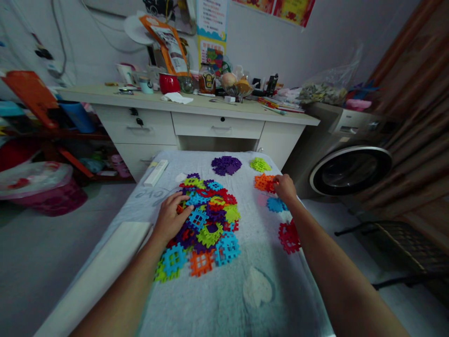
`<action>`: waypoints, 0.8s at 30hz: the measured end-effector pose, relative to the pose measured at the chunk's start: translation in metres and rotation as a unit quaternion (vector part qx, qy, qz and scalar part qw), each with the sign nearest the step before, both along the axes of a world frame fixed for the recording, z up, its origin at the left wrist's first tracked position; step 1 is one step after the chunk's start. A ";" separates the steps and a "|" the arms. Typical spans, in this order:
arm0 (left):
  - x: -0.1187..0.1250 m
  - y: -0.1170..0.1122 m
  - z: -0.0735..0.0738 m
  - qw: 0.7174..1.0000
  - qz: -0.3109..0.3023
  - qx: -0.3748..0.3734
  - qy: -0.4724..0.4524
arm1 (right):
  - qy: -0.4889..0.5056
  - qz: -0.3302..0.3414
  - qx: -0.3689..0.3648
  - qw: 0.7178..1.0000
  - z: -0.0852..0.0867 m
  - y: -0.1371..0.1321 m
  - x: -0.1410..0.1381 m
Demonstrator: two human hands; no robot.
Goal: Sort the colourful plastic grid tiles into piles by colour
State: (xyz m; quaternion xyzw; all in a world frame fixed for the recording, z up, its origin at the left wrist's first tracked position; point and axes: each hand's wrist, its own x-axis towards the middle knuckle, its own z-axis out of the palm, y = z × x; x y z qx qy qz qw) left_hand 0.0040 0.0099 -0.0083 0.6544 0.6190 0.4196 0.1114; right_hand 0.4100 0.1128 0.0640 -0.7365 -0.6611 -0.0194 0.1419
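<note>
A heap of mixed-colour plastic interlocking pieces (210,215) lies on the cloth-covered table, in blue, green, purple, red and orange. My left hand (171,217) rests at the heap's left side, thumb and fingers apart around an orange piece; a firm grip on it does not show. Over at the right, my right hand (286,188) has its fingers closed at the edge of the orange pile (264,182). Around it are a green pile (260,164), a blue pile (275,204) and a red pile (288,238), partly covered by my right forearm. The purple pile (226,165) sits at the far middle.
A white box (156,173) lies at the table's far left, and a long white panel (105,267) runs along the left edge. Behind stands a drawer desk (219,125) loaded with jars and papers. A washing machine (336,145) is at the right.
</note>
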 end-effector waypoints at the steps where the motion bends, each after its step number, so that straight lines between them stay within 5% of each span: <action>1: 0.000 0.000 0.000 1.000 0.000 -0.001 0.000 | 0.021 0.007 0.018 1.000 0.003 -0.001 0.004; 5: 0.000 0.001 0.001 1.000 -0.003 -0.001 -0.001 | 0.139 0.036 0.056 0.988 0.017 -0.015 0.025; 10: -0.001 0.001 0.001 1.000 -0.003 -0.004 0.006 | 0.207 0.110 -0.026 0.972 0.028 -0.057 0.044; 15: -0.001 0.001 0.000 1.000 -0.009 0.001 0.007 | 0.173 0.194 -0.135 0.956 0.030 -0.098 0.046; 24: -0.005 0.005 -0.008 1.000 -0.014 0.018 0.011 | 0.078 0.245 -0.144 0.956 0.032 -0.128 0.030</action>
